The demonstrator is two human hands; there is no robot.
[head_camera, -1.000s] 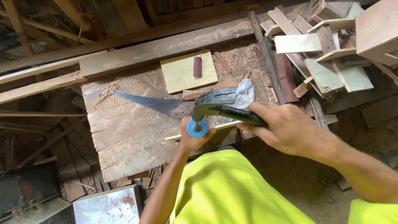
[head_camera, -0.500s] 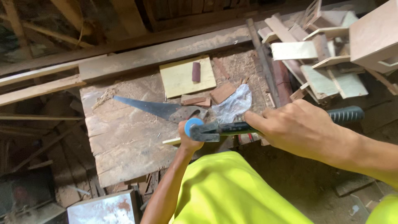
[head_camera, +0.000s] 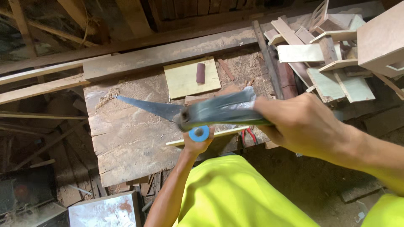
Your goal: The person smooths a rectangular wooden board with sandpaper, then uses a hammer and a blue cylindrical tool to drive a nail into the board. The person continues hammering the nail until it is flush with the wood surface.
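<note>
Two hands busy, your left hand (head_camera: 197, 143) pinching a round blue tape roll (head_camera: 198, 133), your right hand (head_camera: 301, 125) clenched round a blurred grey hammer (head_camera: 219, 112), pale yellow square board (head_camera: 191, 77) beyond.

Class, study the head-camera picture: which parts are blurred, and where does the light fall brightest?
Head view: the hammer in the right hand is smeared by motion blur; the saw blade and workbench stay sharp; light falls brightest on the wood offcuts at upper right; the left side lies in deep shadow.
</note>
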